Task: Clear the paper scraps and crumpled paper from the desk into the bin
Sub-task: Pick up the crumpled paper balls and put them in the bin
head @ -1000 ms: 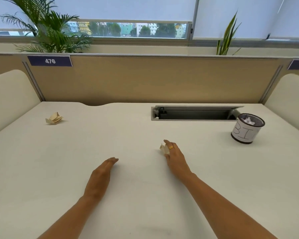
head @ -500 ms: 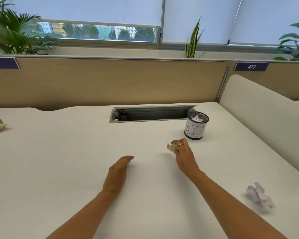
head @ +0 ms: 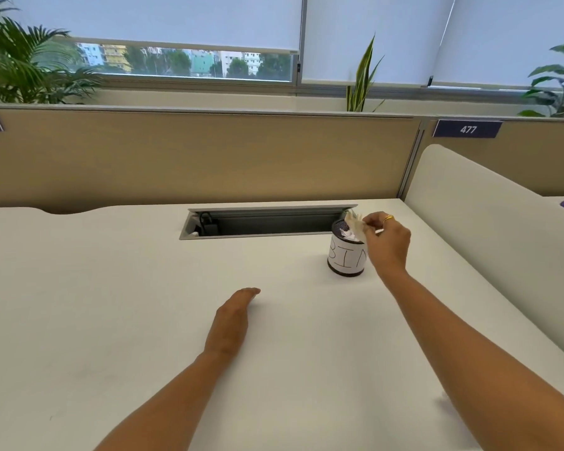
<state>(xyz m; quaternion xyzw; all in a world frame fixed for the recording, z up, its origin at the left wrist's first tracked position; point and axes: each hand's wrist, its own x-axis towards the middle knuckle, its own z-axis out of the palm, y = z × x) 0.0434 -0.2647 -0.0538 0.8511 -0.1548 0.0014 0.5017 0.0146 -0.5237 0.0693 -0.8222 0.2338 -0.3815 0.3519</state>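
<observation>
Head cam: right hand (head: pixel 388 242) pinches a scrap (head: pixel 355 222) just over the bin (head: pixel 345 262), while the left hand (head: pixel 232 317) lies flat and relaxed on the desk (head: pixel 111 320). Best bet: centre the scrap over the opening and go low before letting go, since light paper probably drifts. Count: one bin, one held scrap, white paper inside the bin, number unclear.

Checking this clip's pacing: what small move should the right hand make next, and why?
Probably let go: the right hand pinches the paper scrap directly above the open bin, where crumpled white paper already lies.
</observation>
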